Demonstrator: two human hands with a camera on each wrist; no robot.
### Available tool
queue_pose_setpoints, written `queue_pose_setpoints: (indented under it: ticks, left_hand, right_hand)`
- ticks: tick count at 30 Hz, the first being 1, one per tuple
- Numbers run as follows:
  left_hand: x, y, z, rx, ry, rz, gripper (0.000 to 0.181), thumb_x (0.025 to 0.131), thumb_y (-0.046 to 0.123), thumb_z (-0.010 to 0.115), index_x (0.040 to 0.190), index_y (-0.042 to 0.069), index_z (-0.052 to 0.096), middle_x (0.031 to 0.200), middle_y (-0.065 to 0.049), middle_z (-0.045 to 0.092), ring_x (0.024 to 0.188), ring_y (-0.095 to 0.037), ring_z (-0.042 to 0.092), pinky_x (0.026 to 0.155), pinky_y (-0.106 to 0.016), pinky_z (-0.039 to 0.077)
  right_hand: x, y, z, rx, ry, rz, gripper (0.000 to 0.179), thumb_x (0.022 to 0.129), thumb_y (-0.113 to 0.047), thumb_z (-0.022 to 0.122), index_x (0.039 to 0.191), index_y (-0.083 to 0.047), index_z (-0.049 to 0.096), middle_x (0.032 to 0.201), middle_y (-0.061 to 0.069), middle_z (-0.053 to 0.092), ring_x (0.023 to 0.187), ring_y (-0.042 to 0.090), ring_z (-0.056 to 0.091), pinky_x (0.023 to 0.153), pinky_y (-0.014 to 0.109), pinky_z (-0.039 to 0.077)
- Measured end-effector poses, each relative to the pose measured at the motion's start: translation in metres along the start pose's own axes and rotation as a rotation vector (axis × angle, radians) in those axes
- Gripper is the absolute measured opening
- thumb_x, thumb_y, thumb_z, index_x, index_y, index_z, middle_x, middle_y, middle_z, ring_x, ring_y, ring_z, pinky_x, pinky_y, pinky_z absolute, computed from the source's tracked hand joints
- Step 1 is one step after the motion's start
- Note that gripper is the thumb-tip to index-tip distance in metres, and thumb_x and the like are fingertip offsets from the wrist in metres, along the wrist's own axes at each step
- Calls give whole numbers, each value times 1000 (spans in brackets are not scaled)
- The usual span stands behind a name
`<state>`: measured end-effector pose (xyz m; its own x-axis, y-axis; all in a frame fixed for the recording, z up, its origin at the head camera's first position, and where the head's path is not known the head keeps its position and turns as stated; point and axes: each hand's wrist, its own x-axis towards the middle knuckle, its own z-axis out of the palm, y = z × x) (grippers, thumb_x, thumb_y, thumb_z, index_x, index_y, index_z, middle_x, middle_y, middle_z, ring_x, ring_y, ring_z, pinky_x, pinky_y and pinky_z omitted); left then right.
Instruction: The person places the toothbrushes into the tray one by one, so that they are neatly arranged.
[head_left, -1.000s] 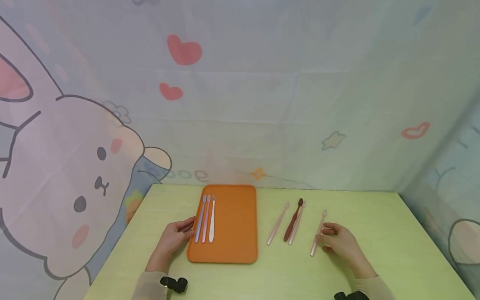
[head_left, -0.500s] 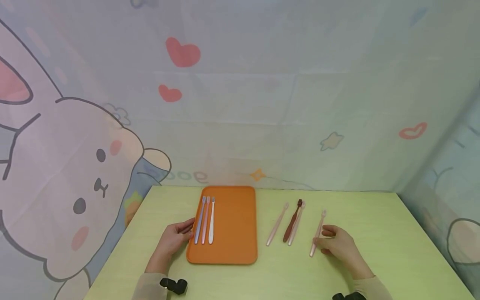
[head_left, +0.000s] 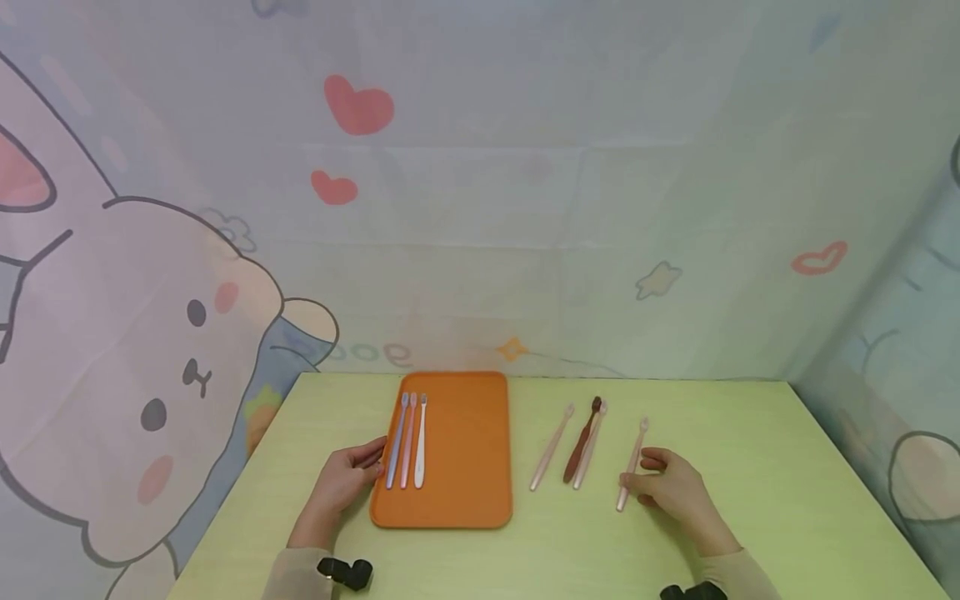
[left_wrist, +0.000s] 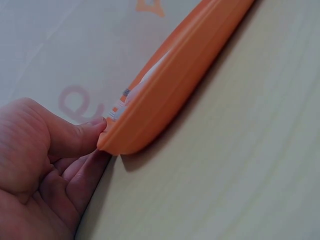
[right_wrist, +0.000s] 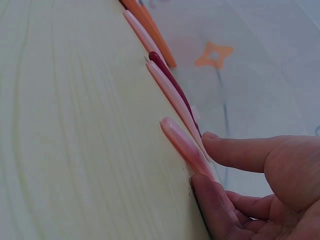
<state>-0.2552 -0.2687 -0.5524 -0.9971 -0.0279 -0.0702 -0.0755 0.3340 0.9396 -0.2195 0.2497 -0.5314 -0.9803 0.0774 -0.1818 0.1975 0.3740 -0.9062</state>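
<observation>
My left hand (head_left: 348,477) holds the left edge of an orange tray (head_left: 468,450); in the left wrist view the thumb (left_wrist: 85,132) lies at its rim with the other fingers below. On the tray's left side lie a blue toothbrush (head_left: 397,442), a pink toothbrush (head_left: 408,442) and a white toothbrush (head_left: 420,442). At the right, my right hand (head_left: 671,487) straddles a pale pink toothbrush (head_left: 634,454) on the table, thumb on one side and fingers on the other. In the right wrist view a gap shows between the thumb and this toothbrush's handle (right_wrist: 182,142).
Between the tray and my right hand lie a pale pink toothbrush (head_left: 551,448), a dark brown toothbrush (head_left: 582,442) and another pale pink toothbrush (head_left: 591,446), the latter two close together. The light yellow-green table (head_left: 810,483) meets a printed cloth backdrop (head_left: 480,208) at its back edge.
My right thumb has moved left across the pale pink toothbrush to its far side. The left hand stays at the tray's edge, and the head view has shifted slightly.
</observation>
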Motion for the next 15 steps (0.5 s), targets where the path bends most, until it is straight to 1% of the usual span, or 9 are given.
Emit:
queue_pose_setpoints:
  ticks: [3, 9, 15]
  left_hand:
    - [0, 0, 0, -4, -2, -1, 50, 97, -7, 67, 147, -6, 60, 143, -25, 63, 139, -39, 57, 112, -44, 49]
    - [-1, 0, 0, -8, -2, -3, 50, 98, -7, 67, 148, -6, 60, 144, -25, 63, 139, -39, 57, 111, -43, 51]
    - [-1, 0, 0, -9, -7, 2, 50, 98, -7, 66, 148, -7, 59, 144, -25, 63, 140, -39, 57, 109, -41, 52]
  right_hand:
    - [1, 1, 1, -20, 13, -6, 84, 90, -15, 87, 153, 16, 40, 148, 37, 50, 96, 24, 72, 78, 33, 65]
    - [2, 2, 4, -72, 40, -26, 81, 88, -14, 88, 150, 16, 45, 142, 34, 54, 95, 21, 72, 73, 31, 64]
    - [1, 1, 4, -102, 44, -33, 78, 87, -12, 87, 148, 16, 47, 138, 34, 56, 85, 18, 72, 71, 30, 64]
